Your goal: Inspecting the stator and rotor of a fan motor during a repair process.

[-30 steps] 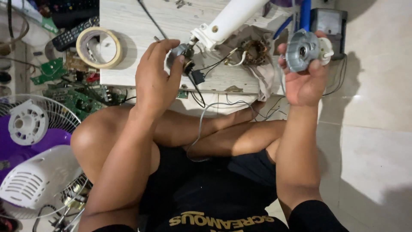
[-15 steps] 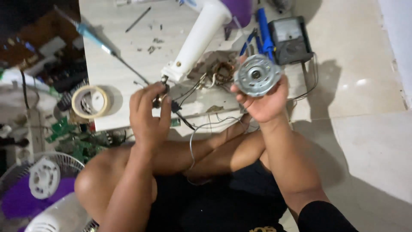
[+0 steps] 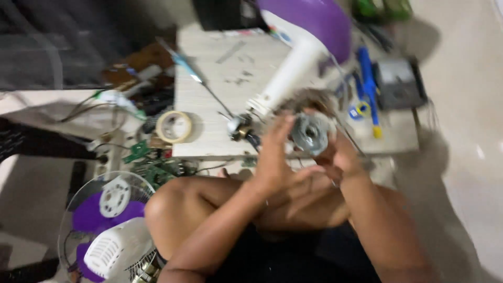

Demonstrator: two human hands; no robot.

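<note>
Centre frame: the left hand [image 3: 275, 157] has left the wiring on the tabletop [image 3: 209, 78] and joined the right hand [image 3: 340, 154]; both now clasp the round metal motor [image 3: 309, 133].

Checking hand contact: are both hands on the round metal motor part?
Yes, the left hand and right hand both grip the round metal motor part above the wooden board.
</note>
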